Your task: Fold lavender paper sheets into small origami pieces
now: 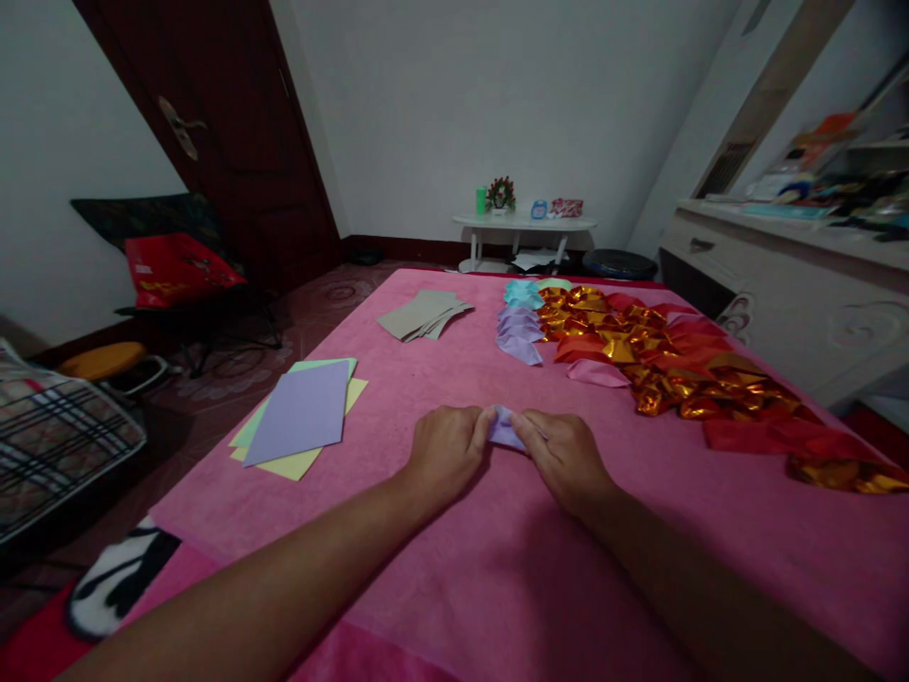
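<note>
Both hands meet over the middle of the pink cloth, pinching a small folded piece of purple paper [506, 431] between them. My left hand [447, 445] is closed on its left end, thumb on top. At the right end, my right hand [564, 453] grips it the same way. Fingers cover much of the paper, so its full shape is hidden. To the left lies a stack of coloured sheets, a purple sheet [302, 412] over yellow and green ones. Folded purple paper pieces [518, 332] sit in a row farther back, beside shiny gold folded pieces [617, 350].
The pink cloth [398, 587] covers the table. Grey-brown sheets [422, 314] are fanned out at the back. Red folded papers [802, 438] line the right side. Beyond stand a white side table [525, 224], a chair with a red bag [181, 270] and a cabinet [788, 294].
</note>
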{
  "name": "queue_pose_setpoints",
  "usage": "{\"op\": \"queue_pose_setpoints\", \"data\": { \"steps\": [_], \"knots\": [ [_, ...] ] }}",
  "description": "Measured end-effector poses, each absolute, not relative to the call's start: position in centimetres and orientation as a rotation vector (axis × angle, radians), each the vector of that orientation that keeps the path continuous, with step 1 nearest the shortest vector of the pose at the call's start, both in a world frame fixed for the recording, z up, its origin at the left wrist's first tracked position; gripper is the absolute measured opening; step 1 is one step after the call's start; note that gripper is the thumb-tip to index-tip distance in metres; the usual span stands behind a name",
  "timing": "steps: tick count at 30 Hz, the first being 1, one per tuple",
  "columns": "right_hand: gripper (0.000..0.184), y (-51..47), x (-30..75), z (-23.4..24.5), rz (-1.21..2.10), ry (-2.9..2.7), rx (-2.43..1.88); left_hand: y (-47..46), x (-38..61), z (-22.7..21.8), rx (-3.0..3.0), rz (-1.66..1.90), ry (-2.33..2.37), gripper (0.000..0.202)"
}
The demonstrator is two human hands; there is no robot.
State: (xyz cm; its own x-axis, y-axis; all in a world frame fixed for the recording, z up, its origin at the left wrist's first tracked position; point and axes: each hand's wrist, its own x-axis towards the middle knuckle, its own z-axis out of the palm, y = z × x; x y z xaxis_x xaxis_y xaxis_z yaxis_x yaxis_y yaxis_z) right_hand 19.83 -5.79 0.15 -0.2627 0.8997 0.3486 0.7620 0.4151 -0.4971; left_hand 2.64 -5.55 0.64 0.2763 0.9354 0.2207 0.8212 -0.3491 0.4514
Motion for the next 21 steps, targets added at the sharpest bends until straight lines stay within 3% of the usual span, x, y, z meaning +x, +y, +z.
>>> {"op": "queue_pose_setpoints", "data": {
  "steps": [5, 21],
  "knots": [
    [0.047, -5.6, 19.8, 0.2, 0.324, -1.936, -1.525, -6.1, 2.9, 0.7, 2.361, 0.682, 1.19, 0.05],
    [0.036, -5.6, 20.0, -0.1, 0.547, -1.91, -1.36, -4.3, 2.1, -0.1, 1.782, 1.131, 1.367, 0.045]
  ]
}}
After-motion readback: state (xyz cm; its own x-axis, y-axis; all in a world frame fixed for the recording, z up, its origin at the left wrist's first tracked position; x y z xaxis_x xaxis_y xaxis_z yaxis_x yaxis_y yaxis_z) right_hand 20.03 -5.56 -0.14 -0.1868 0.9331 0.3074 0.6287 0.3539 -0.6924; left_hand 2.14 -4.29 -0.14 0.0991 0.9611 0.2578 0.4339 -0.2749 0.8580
